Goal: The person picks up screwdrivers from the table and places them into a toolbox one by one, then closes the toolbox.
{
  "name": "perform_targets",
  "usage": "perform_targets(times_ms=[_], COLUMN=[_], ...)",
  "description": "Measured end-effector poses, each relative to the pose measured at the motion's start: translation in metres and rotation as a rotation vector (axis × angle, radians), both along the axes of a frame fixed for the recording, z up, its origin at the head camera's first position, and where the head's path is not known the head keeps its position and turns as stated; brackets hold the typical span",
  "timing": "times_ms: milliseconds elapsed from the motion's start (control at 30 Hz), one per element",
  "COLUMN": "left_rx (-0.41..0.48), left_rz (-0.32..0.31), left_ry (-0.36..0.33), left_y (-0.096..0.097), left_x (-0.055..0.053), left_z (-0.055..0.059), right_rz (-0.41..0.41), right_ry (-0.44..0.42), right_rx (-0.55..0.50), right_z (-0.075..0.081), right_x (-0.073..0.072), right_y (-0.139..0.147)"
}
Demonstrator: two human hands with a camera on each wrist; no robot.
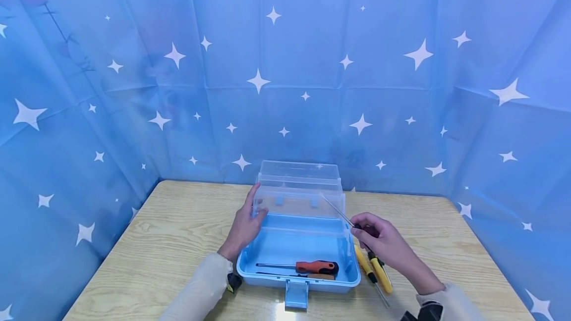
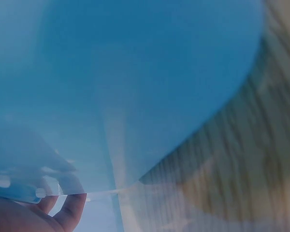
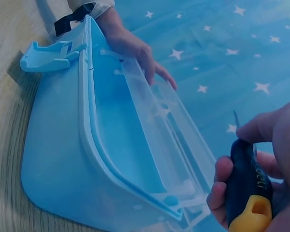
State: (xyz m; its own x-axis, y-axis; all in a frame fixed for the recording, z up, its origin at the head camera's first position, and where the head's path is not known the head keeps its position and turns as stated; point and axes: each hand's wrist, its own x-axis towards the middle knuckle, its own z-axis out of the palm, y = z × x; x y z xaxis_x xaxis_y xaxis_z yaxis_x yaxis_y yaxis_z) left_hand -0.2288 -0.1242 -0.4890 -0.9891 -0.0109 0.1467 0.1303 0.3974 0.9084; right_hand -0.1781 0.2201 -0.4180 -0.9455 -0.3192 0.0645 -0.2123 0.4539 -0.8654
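A light-blue toolbox (image 1: 296, 289) stands on the table, its clear lid (image 1: 299, 170) raised at the back. My left hand (image 1: 245, 227) grips the left edge of the raised part, thumb to the inside; only some of its fingers (image 2: 72, 212) show in the left wrist view. Above the box's right rim, my right hand (image 1: 379, 237) holds a screwdriver (image 3: 246, 179) by its black and yellow handle, the metal shaft slanting up over the box. Inside lie a red-and-black screwdriver (image 1: 316, 267) and a thinner tool with an orange-brown handle (image 1: 321, 276).
On the wood-grain table (image 1: 178, 232), yellow-handled screwdrivers (image 1: 382, 277) lie against the box's right side, partly under my right hand. The box's front latch (image 1: 296, 295) hangs down. A blue curtain (image 1: 303, 103) with white stars hangs behind the table.
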Motion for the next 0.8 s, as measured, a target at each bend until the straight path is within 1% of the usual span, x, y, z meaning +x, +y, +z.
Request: perform_targets(times_ms=[167,300,667,800], left_rx=[0.004,0.003,0.004,0.004], left_rz=[0.000,0.003,-0.011,-0.005], left_ry=[-0.010,-0.009,0.006,0.001], left_y=[0.000,-0.001,0.000,0.000], left_x=[0.000,0.000,0.001,0.000], left_z=[0.000,0.000,0.001,0.001], right_rz=[0.042,0.061,0.104,0.128], right_ry=[0.022,0.036,0.014,0.005], right_rx=[0.005,0.005,0.010,0.017], right_z=[0.000,-0.001,-0.006,-0.007], right_x=[-0.002,-0.003,-0.003,-0.003], right_y=[-0.006,-0.012,-0.024,-0.027])
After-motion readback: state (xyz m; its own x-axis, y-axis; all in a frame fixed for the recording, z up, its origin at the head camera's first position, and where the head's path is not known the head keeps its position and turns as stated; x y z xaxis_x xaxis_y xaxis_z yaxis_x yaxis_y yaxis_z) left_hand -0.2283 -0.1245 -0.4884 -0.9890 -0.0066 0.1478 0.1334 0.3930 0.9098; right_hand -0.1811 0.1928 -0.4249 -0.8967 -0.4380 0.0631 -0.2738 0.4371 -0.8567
